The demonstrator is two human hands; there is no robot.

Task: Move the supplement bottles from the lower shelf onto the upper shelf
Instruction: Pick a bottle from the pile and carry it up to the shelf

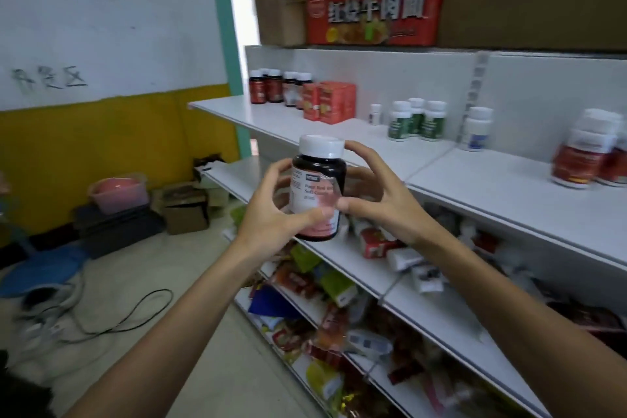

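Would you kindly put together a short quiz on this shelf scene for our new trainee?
1. True or false: the left hand alone holds the dark bottle.
2. What colour is that bottle's cap? A white, B black, C green.
3. Fill in: on the upper shelf, the red boxes stand between the dark-capped bottles and the ___-labelled bottles.
Key: 1 false, the right hand holds it too; 2 A; 3 green, the green-labelled bottles.
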